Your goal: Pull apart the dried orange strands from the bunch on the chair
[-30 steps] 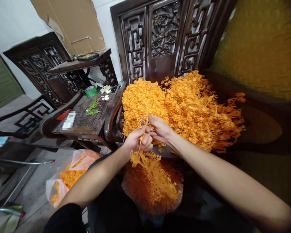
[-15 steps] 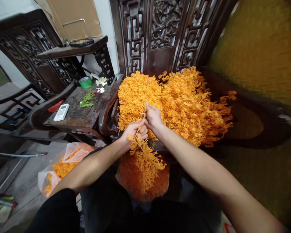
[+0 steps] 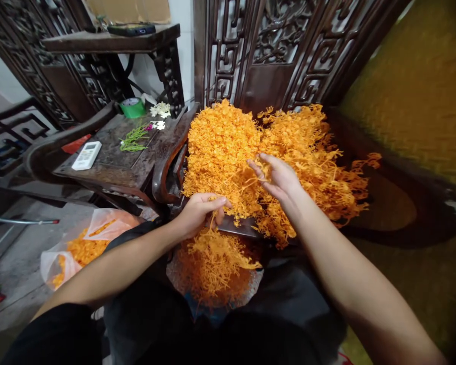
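Note:
My left hand (image 3: 203, 213) is closed, thumb pressed against the fingers. An orange artificial flower sprig (image 3: 213, 222) hangs below its grip, partly hidden by the fingers. My right hand (image 3: 283, 180) is over the middle of a large heap of orange artificial flowers (image 3: 222, 144), palm turned inward and fingers spread. Orange florets (image 3: 265, 170) show among those fingers; whether they rest on the hand or lie behind it is unclear. Under my left hand, a tangle of thin orange stems (image 3: 215, 263) lies on a worn reddish round surface (image 3: 251, 286) between my knees.
To the left, a dark wooden side table (image 3: 117, 170) bears green tape (image 3: 133, 108), white flowers (image 3: 159, 110), green stems (image 3: 134, 139) and a white remote (image 3: 86, 155). A plastic bag (image 3: 106, 223) of orange pieces lies on the floor. A carved chair back (image 3: 271, 83) rises behind the heap.
My hands, together at a sprig before, have come apart. The right one has moved right over the heap and its fingers have spread. The left one has lowered slightly; the view has shifted.

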`<state>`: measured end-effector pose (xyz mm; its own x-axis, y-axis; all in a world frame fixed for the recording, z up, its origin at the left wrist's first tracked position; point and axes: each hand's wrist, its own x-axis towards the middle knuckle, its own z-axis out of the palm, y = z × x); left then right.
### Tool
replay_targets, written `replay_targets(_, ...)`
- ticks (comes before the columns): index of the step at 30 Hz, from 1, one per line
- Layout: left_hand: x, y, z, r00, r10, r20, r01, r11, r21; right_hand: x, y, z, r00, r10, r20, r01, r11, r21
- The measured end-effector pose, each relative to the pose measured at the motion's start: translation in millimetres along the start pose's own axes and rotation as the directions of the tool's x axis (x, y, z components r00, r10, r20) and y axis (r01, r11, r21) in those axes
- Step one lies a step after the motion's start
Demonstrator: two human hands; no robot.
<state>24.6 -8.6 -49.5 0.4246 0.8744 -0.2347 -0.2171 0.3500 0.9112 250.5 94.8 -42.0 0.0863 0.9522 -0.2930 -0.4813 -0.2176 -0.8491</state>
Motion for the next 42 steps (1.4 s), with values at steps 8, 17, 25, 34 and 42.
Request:
replay_targets(8,-6.7,-1.0,3.5,0.999,-0.034,-0.009,0.035,0.999,0.034,4.1,2.7,-0.6,0.999,0.015,0.046,-0.010,0.995,-0.101)
replay_targets(17,-45.6,-5.2,-2.1,0.995,-0.073,0.074,0.038,0.917,0.397,46.6,7.6,37.0,0.914,-0.361,0.183,0.381,0.615,-0.690)
replay_targets(25,-53.1,-6.1,-15.9,0.970,0.112,0.215,-0.222,0.765,0.604,82.9,37.9,108.7,0.462,-0.477,0.747,0.670,-0.364,-0.647)
replay_targets(34,-64.0,-2.4,-33.3,0.979,0.146,0.143,-0.204,0.749,0.631,107.9,65.3,85.6,0.442,-0.254,0.860,0.629,-0.596,-0.499)
replay_targets(42,-65.1,4.9,-44.5,0.968,0.225,0.112,-0.242,0.713,0.658,93.5,46.3,55.2,0.461,-0.147,0.875,0.640,-0.628,-0.443)
